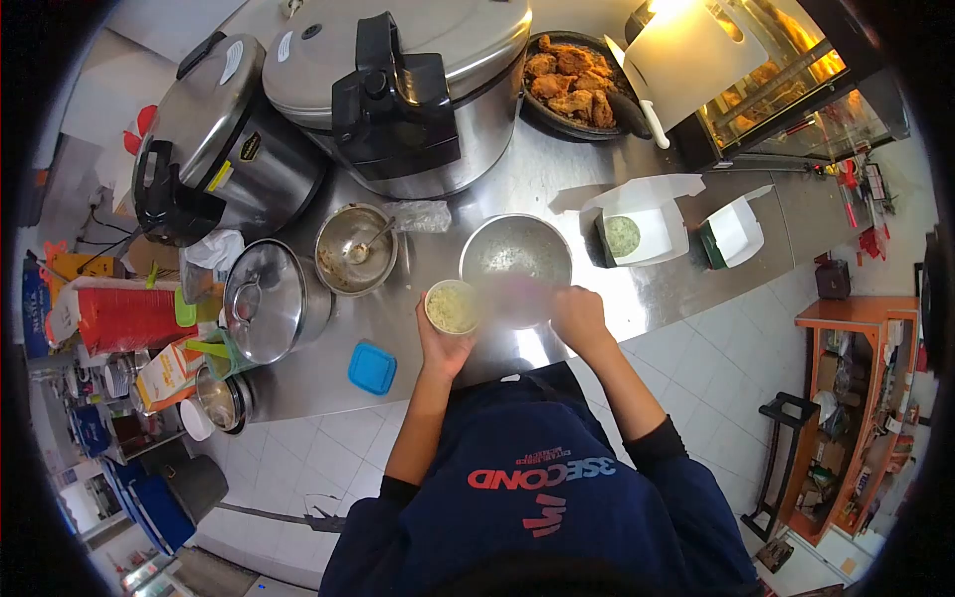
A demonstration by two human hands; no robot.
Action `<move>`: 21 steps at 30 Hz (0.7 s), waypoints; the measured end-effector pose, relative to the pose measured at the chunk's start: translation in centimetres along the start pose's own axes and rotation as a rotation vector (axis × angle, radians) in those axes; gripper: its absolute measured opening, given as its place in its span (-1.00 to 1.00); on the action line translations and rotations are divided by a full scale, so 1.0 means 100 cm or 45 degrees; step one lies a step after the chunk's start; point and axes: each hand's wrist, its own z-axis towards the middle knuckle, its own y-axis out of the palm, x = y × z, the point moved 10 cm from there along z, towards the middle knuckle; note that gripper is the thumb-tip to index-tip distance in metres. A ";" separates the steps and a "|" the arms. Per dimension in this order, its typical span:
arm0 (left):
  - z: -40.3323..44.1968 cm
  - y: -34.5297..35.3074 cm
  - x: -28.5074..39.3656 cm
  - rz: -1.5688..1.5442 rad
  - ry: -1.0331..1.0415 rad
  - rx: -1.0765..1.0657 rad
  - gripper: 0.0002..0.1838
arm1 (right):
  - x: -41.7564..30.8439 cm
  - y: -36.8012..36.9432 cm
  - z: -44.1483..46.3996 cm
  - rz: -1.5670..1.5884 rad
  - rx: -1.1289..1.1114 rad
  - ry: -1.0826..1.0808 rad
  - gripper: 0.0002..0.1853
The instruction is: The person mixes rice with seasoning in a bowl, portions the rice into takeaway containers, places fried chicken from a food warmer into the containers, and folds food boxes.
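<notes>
My left hand (445, 343) is wrapped around a small round cup (451, 307) filled with pale yellow-green food that looks like rice. Beside it, my right hand (580, 316) is closed on a purplish utensil (514, 301), smeared by motion, whose blurred flat end reaches toward the cup; its exact kind is unclear. Just beyond both hands sits a steel mixing bowl (517, 241) with some residue inside. To the right stands an open white takeaway box (658, 229) with a round greenish mound (623, 236) in it. Another open box (735, 235) is farther right.
Two large rice cookers (398, 85) (234, 149) stand at the back left. Fried chicken (574, 80) fills a dark pan near a heated glass case (776, 80). A bowl with a spoon (356, 249), a lidded pot (265, 301) and a blue lid (372, 367) are on the left.
</notes>
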 end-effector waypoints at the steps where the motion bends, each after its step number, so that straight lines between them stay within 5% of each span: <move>1: 0.000 -0.002 -0.001 0.015 0.003 0.007 -0.30 | 0.010 -0.003 0.004 0.000 0.131 0.081 -0.47; 3: 0.000 -0.003 -0.002 0.045 0.012 0.018 -0.29 | 0.027 0.000 0.013 -0.001 0.397 0.239 -0.47; 7: -0.001 0.000 -0.004 0.035 0.047 0.026 -0.30 | 0.010 0.042 -0.001 -0.013 -0.079 0.047 -0.51; 12: -0.005 -0.003 -0.013 0.099 0.082 0.047 -0.31 | 0.045 0.016 -0.016 0.059 0.267 0.382 -0.54; 16: -0.004 0.002 -0.016 0.135 0.137 0.015 -0.34 | 0.046 0.057 -0.046 0.403 -0.021 0.537 -0.62; 21: -0.010 0.008 -0.018 0.223 0.116 0.036 -0.36 | 0.035 0.112 -0.041 1.033 0.034 0.620 -0.63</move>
